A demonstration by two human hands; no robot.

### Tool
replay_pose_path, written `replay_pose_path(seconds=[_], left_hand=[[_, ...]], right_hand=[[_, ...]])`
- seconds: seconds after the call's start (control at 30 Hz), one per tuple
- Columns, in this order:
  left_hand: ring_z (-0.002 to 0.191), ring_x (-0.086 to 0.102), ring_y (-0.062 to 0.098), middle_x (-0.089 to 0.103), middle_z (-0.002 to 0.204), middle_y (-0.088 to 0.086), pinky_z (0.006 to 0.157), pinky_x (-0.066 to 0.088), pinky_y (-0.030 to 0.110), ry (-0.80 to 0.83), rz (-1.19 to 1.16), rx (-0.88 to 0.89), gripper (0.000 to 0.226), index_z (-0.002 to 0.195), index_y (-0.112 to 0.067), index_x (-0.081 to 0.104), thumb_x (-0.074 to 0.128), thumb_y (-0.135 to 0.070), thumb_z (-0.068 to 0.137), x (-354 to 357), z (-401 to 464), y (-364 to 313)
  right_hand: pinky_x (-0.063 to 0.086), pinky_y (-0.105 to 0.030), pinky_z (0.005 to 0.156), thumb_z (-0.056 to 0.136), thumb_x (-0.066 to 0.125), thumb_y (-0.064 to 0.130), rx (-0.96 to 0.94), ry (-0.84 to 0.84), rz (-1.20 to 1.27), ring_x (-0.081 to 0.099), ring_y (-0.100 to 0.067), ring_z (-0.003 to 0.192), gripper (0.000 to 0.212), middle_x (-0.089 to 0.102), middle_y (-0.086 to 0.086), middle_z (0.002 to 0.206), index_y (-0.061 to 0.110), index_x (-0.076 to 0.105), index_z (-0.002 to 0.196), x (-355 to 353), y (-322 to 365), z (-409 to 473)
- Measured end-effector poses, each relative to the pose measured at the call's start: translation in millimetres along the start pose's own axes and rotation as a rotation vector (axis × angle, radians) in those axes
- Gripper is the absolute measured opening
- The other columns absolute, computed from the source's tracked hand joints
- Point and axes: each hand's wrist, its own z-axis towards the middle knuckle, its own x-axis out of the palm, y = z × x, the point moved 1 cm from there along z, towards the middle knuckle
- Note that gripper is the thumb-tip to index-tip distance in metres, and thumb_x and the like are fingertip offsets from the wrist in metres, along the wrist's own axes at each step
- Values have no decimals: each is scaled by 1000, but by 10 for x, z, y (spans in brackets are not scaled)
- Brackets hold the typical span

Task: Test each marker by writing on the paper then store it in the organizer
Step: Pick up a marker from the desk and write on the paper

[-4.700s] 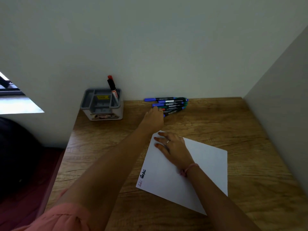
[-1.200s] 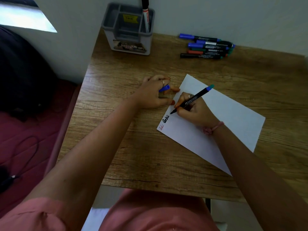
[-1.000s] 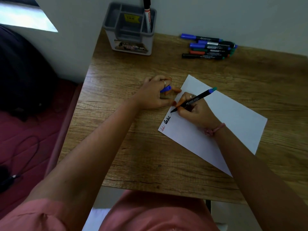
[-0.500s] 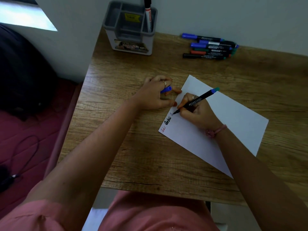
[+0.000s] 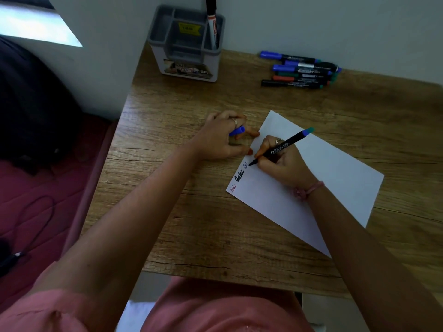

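right hand (image 5: 282, 164) gripping black marker (image 5: 280, 147), tip touching paper (image 5: 311, 188) near its left edge | left hand (image 5: 223, 137) curling round blue cap (image 5: 237, 131) on desk (image 5: 191, 224) | since half-second ago: blue strokes appearing beside black word

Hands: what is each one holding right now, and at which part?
The right hand grips the black marker low on its barrel, near the tip. The left hand holds the blue cap between its fingers, one end showing.

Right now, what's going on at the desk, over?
Right hand grips marker, tip on paper. Left hand holds blue cap. One marker in organizer. Nothing in the way.
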Motion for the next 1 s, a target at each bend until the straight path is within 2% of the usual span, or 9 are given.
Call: replay_pose_path(seconds=[0.17,0.3,0.4,0.47,0.53,0.67,0.73,0.83,1.0], left_hand=[[133,26,23,35,145,-2,99,17,30,11,-4,-12,83,133,-26,49,56,-69,63,16,11,17],[133,25,25,34,145,0,98,17,30,3,3,-9,73,134,-23,49,66,-58,72,-3,7,-1],[134,26,24,35,145,-4,99,18,31,14,25,-7,85,134,-27,48,56,-73,63,27,24,41],[134,26,23,35,145,-5,100,17,32,10,24,-11,89,134,-28,48,49,-77,59,37,29,51],[134,26,23,34,146,-4,100,17,32,9,21,-12,84,134,-27,48,56,-72,63,36,34,50],[134,26,22,35,145,-3,100,15,31,0,22,8,82,133,-27,49,56,-71,64,24,26,50],[134,27,20,36,145,-1,100,13,30,-11,17,32,79,132,-26,50,59,-68,66,19,16,39],[134,27,20,36,145,1,100,13,30,-24,13,33,71,130,-19,52,66,-59,73,16,11,31],[134,27,19,35,145,0,100,12,30,-12,24,33,71,132,-21,50,65,-58,73,8,12,31]], right_hand=[[49,-30,67,77,57,22,15,-32,25,60,-21,72,10,61,-4,75,12,61,78,18,-4,16],[48,-30,67,76,56,25,12,-24,18,58,-19,71,16,59,-2,73,9,59,77,6,8,11],[47,-34,64,76,56,23,13,-49,44,57,-24,69,6,59,-4,71,17,59,76,16,18,13],[48,-37,65,76,56,22,10,-49,43,57,-29,70,8,59,-12,72,14,59,76,23,14,14],[47,-34,64,75,56,24,9,-55,39,55,-28,69,17,58,-14,71,7,59,76,23,7,13],[47,-34,64,75,56,22,4,-78,56,56,-27,69,19,58,-8,70,4,59,77,20,19,15],[48,-38,65,77,57,19,4,-58,51,57,-30,71,12,60,-10,72,7,59,78,21,17,12],[50,-35,68,78,57,16,10,-34,75,59,-29,73,2,61,-4,74,16,59,77,25,23,13],[49,-28,69,79,57,11,9,-20,68,60,-21,73,12,61,8,74,23,58,77,14,31,18]])
